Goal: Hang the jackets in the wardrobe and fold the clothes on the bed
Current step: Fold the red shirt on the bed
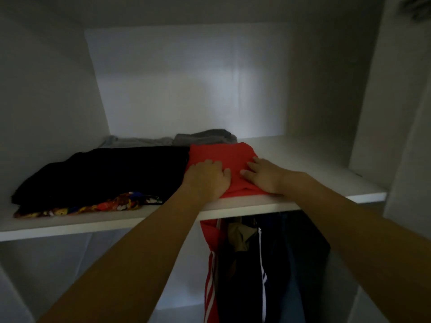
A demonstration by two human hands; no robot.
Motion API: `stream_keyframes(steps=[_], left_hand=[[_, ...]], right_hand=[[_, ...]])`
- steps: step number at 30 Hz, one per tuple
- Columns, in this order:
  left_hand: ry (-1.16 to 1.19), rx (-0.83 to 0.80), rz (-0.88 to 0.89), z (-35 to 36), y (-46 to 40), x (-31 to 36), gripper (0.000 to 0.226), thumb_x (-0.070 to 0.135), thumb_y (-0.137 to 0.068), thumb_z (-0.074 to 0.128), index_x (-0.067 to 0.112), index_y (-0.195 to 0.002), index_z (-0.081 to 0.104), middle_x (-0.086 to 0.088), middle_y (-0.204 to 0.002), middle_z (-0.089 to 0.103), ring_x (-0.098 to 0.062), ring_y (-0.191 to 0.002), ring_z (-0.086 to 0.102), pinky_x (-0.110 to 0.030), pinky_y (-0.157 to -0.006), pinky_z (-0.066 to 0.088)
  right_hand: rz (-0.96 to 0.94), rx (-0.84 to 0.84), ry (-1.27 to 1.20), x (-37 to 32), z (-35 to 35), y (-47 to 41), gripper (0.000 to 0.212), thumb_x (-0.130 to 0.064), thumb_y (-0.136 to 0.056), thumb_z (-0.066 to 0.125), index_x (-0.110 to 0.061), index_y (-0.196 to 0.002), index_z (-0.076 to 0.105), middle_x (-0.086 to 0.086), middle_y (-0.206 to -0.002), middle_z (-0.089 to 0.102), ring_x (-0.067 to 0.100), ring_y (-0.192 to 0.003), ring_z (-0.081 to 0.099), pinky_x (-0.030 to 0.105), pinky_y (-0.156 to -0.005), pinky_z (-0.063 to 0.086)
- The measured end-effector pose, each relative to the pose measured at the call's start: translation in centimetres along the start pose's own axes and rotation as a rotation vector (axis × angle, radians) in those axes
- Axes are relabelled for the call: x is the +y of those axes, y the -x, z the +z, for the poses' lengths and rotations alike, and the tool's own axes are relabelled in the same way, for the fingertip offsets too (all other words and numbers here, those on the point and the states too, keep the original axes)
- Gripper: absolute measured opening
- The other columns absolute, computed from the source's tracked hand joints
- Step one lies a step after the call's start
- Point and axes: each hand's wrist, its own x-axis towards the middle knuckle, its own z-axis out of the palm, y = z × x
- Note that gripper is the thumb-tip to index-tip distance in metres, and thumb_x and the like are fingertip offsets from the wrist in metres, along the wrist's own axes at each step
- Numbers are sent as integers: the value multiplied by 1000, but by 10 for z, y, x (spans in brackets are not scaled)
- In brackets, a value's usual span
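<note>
Left hand (207,177) and right hand (262,174) flat, fingers relaxed, pressing soft folded red garment (221,157) on smooth white shelf (303,159).

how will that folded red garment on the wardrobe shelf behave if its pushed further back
The red garment is soft cloth, so it would likely bunch or wrinkle rather than slide stiffly. Both hands, left and right, lie flat on it, which probably helps. It looks light.

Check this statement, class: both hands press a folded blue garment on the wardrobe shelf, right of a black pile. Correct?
Not quite. In the head view the folded garment under the left hand and right hand is red, not blue. It lies on the wardrobe shelf, right of the black pile.
</note>
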Motion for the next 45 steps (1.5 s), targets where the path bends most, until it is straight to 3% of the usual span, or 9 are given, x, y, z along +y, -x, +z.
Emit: stream_keyframes(steps=[3, 6, 9, 13, 19, 25, 31, 45], left_hand=[[71, 41, 54, -3, 24, 18, 45, 40, -100, 35, 8, -120, 59, -14, -125, 58, -33, -115, 53, -48, -105, 38], [126, 52, 171, 4, 53, 46, 44, 39, -99, 35, 8, -119, 59, -13, -125, 58, -31, -114, 52, -47, -105, 37], [34, 168, 355, 13, 86, 71, 45, 35, -95, 38, 9, -128, 55, -11, -133, 54, -30, -125, 46, -46, -113, 28], [1, 256, 557, 18, 140, 102, 50, 33, -93, 42, 7, -135, 51, -13, -140, 52, -32, -134, 41, -49, -118, 22], [89, 170, 819, 1, 278, 218, 51, 24, -98, 37, 7, -146, 35, -11, -151, 39, -32, -142, 30, -44, -121, 13], [240, 176, 1112, -37, 470, 339, 52, 32, -103, 33, 9, -149, 30, -9, -156, 32, -29, -146, 23, -43, -122, 12], [282, 24, 1320, -55, 651, 414, 58, 37, -102, 25, 9, -152, 23, -10, -160, 23, -28, -149, 15, -43, -124, 8], [286, -254, 1500, -63, 966, 528, 59, 36, -101, 28, 8, -152, 22, -11, -159, 25, -27, -147, 19, -44, -123, 7]], right_hand=[[8, 38, -109, 0, -2, 70, 65, -58, -100, 24, -20, -152, 28, 8, -158, 27, 25, -141, 29, 32, -115, 19], [90, 148, -200, -5, -4, 142, 58, -51, -101, 34, -18, -148, 36, 5, -152, 35, 23, -138, 34, 24, -104, 21], [245, 262, -132, -4, -1, 217, 56, -40, -100, 47, -11, -147, 36, 11, -151, 37, 26, -136, 37, 27, -107, 27], [443, 190, -79, -3, 14, 333, 63, -39, -100, 47, -18, -154, 22, 4, -160, 23, 23, -144, 28, 33, -115, 22], [742, 349, -74, -8, 24, 538, 59, -39, -100, 47, -18, -151, 28, 1, -158, 28, 21, -141, 33, 33, -114, 27], [999, 447, -1, -29, 39, 768, 60, -42, -100, 45, -14, -150, 30, 3, -157, 30, 21, -140, 36, 34, -114, 30], [1222, 405, 20, -54, 73, 973, 60, -38, -100, 47, -12, -150, 28, 6, -157, 29, 25, -140, 34, 38, -115, 31], [1575, 414, -50, -134, 138, 1308, 62, -35, -98, 51, -16, -152, 24, 5, -158, 25, 26, -141, 33, 39, -114, 32]])
